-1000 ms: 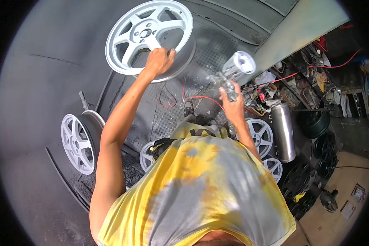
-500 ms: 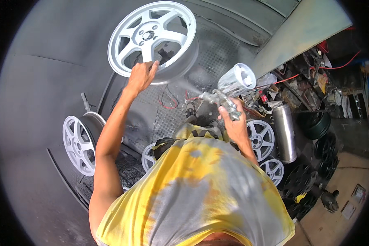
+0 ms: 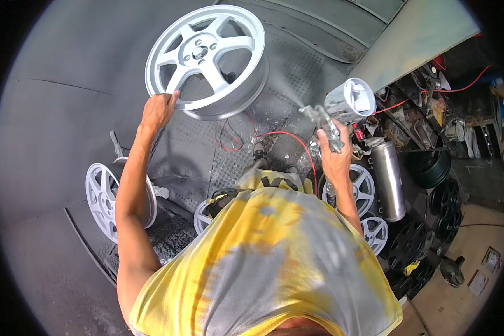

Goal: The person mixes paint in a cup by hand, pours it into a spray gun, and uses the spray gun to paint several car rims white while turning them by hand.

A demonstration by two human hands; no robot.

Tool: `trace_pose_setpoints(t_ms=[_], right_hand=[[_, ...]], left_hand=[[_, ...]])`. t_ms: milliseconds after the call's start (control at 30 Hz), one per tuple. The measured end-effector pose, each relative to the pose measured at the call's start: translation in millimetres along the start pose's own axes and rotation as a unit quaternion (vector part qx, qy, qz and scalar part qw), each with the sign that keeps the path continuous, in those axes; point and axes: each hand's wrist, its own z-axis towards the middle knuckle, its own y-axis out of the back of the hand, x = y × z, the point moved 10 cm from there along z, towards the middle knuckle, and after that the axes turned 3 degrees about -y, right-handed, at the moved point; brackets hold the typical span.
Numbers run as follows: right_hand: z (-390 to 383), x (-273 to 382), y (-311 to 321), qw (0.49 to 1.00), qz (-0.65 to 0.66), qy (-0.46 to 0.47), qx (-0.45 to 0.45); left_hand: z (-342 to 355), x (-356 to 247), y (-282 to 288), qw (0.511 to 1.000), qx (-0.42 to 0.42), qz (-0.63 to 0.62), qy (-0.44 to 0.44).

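A white six-spoke wheel rim (image 3: 212, 73) hangs or is propped at the upper middle, its face tilted up toward me; its support is mostly hidden. My left hand (image 3: 158, 110) is closed at its lower left edge, the thumb side against the white lip. To the right, my right hand (image 3: 336, 150) grips a metal spray gun (image 3: 320, 119). A white paint-smeared cup (image 3: 350, 99) is attached to the gun. Pale mist leaves the nozzle toward the rim's right side, with a gap between nozzle and rim.
Another white rim (image 3: 101, 193) stands at the left on a mount. More white rims (image 3: 363, 190) lie at lower right, near a steel cylinder (image 3: 388, 182). A red hose (image 3: 297, 137) crosses the floor by my feet. Cluttered shelves (image 3: 425, 112) and dark rims (image 3: 409, 246) are at the right.
My right hand has moved the spray gun right and slightly up, still spraying. My left hand has slid left and down along the rim's edge, and the rim has turned.
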Motion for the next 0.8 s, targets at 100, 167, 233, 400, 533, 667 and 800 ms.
trace_pose_setpoints(t_ms=[100,167,233,400,533,667,800], right_hand=[[-29,-17,-30,0.984,0.097,-0.120,0.084],[-46,-22,-50,0.975,0.150,-0.117,0.111],[-58,-17,-63,0.973,0.149,-0.113,0.138],[-46,-19,-52,0.984,0.090,-0.110,0.106],[-17,-13,-12,0.992,0.082,-0.093,0.030],[2,5,23,0.993,0.099,-0.024,-0.059],[1,11,22,0.993,0.100,-0.020,-0.058]], left_hand=[[-3,-13,-2,1.000,0.007,0.015,-0.016],[-2,-35,-3,0.999,0.016,0.023,-0.030],[-4,-59,-4,0.999,0.021,0.019,-0.045],[6,-106,-13,0.998,0.015,-0.018,-0.064],[21,-142,-18,0.995,-0.031,-0.048,-0.086],[25,-156,-23,0.994,-0.064,-0.060,-0.071],[14,-147,-23,0.989,-0.102,-0.064,-0.081]])
